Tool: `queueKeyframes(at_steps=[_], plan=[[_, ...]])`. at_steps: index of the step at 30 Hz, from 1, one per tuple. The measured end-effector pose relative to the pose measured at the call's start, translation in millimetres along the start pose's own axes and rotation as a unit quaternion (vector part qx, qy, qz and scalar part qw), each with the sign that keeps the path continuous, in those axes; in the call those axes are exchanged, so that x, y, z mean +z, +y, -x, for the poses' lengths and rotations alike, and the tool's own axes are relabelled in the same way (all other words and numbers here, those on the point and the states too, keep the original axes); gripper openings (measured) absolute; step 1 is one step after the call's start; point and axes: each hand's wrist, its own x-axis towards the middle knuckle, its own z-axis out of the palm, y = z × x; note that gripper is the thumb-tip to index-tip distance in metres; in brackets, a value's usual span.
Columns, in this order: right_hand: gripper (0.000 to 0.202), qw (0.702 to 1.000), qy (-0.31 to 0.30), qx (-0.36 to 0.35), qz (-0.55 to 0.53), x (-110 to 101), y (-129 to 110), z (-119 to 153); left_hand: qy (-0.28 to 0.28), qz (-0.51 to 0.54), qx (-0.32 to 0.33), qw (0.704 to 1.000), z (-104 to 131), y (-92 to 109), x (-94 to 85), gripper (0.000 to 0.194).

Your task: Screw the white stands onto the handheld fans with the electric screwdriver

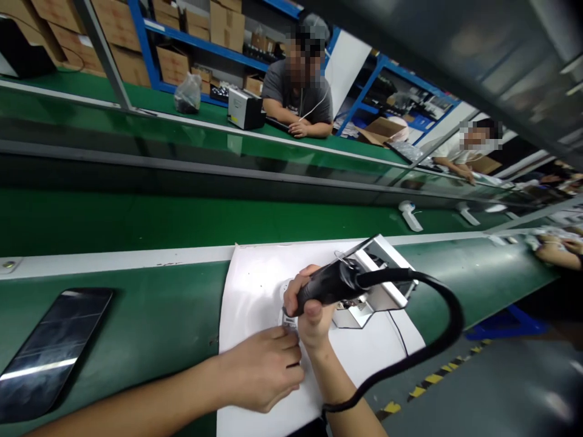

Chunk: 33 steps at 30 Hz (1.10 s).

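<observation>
My right hand (315, 318) is wrapped round the black handle of a corded electric screwdriver (325, 285), which is tilted with its front end down to the left. A thick black cable (449, 309) loops from its back end. Under the screwdriver's front end is a small white part (288, 319), mostly hidden by my hands. The closed fingers of my left hand (264, 369) hold this part low over the white sheet (250, 291). The screwdriver's tip cannot be seen. Just beyond my right hand stands a silver metal frame (387, 291) with open sides.
A black smartphone-shaped slab (50, 358) lies on the green bench at left. White devices (410, 217) rest on the green belt (182, 218) behind the bench. Across the line, a person (298, 85) sits beside a small box-shaped unit (246, 109). Other people's hands (553, 249) are far right.
</observation>
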Motion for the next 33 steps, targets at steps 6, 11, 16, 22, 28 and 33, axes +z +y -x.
queueKeyframes(at_steps=[6,11,16,22,28,33], plan=[[0.059,0.988,0.099,-0.111,0.049,-17.4,-50.6,-18.2,0.003,-0.017,0.005,1.0,-0.4,1.0,-1.0,0.019],[0.056,0.937,0.219,-0.21,0.175,-55.0,-87.7,-39.2,0.012,-0.019,0.01,1.0,0.6,1.2,0.1,0.022],[0.053,0.942,0.231,-0.181,0.165,-65.5,-76.8,-40.8,0.016,-0.023,0.008,1.0,0.8,0.9,2.8,0.022],[0.056,0.978,0.123,-0.136,0.103,-46.9,-74.5,-23.5,0.008,-0.015,0.009,1.0,-0.6,0.2,1.6,0.019],[0.054,0.994,0.084,-0.07,0.027,-18.9,-54.6,-4.3,0.016,-0.021,0.014,1.0,-1.6,0.1,-0.6,0.018],[0.053,0.993,0.096,-0.063,0.038,-22.3,-40.0,-5.0,0.011,-0.019,0.008,1.0,-0.9,0.4,0.6,0.019]])
